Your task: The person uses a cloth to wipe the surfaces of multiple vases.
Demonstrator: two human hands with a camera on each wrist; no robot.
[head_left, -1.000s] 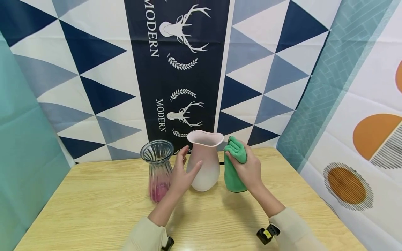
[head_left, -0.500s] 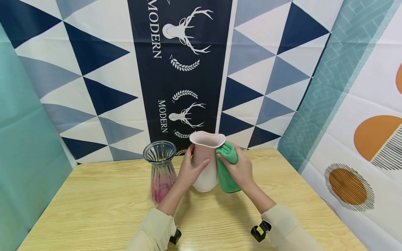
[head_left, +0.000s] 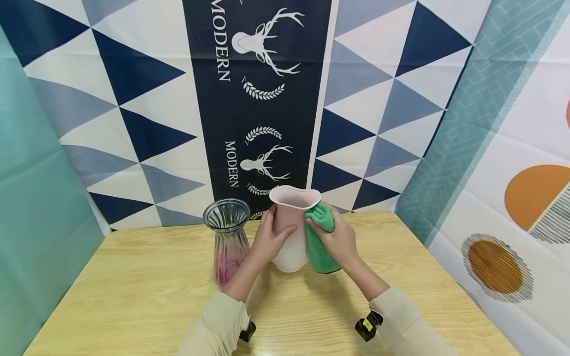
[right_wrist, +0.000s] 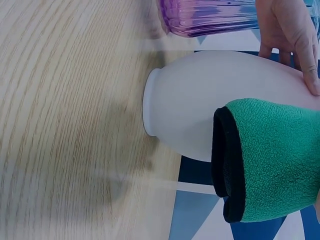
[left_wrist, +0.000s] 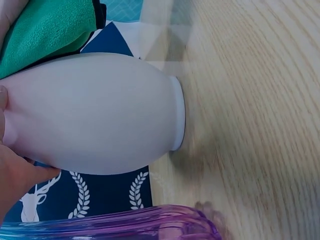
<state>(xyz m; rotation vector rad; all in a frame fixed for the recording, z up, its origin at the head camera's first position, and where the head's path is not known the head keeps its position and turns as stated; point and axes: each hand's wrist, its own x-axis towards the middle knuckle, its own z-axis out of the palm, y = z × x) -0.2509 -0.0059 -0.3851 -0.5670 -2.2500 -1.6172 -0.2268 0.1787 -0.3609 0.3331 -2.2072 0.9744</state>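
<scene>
A pink-to-white vase [head_left: 291, 242] with a wavy rim stands upright on the wooden table. My left hand [head_left: 268, 239] grips its left side below the rim, thumb across the front. On the other side, my right hand [head_left: 340, 240] holds a folded green cloth [head_left: 321, 247] against the vase. The cloth has a dark edge, clear in the right wrist view, where the cloth [right_wrist: 277, 160] overlaps part of the vase [right_wrist: 200, 100]. In the left wrist view the vase's foot [left_wrist: 178, 114] rests on the tabletop. The right fingers are partly hidden behind the cloth.
A ribbed glass vase [head_left: 227, 237], bluish at the rim and pink at the base, stands just left of my left hand. Behind the wooden table [head_left: 147, 296] hangs a patterned backdrop [head_left: 262, 113]; more sheets hang at both sides.
My left hand has moved right and taken hold of the pink-white vase. My right hand has brought the green cloth left against it. Over the last half second little has moved.
</scene>
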